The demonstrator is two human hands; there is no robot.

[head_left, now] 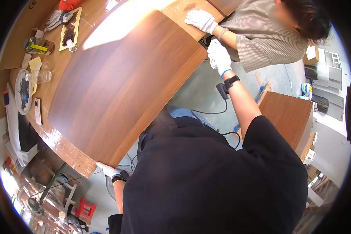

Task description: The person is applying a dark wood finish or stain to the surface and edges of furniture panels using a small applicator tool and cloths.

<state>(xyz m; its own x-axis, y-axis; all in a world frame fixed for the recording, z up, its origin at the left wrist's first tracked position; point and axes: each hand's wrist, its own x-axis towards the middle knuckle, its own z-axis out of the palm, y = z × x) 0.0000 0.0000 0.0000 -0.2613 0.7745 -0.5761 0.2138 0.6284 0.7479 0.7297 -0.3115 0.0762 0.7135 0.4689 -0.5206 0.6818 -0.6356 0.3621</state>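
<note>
Left hand [108, 170], white-gloved, grips the near corner of the large brown wood-veneer panel [124, 85] at 7 o'clock. Right hand [219, 57] clasps its 2 o'clock edge. A co-worker's gloved hand [201, 19] rests flat beyond. Judgement: an uneven lift could let the panel slip off the worktable [56, 142].

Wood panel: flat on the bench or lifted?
Flat, as far as shows. The panel lies face up across the bench, the left hand and right hand at its corners; any gap underneath cannot be told.
</note>
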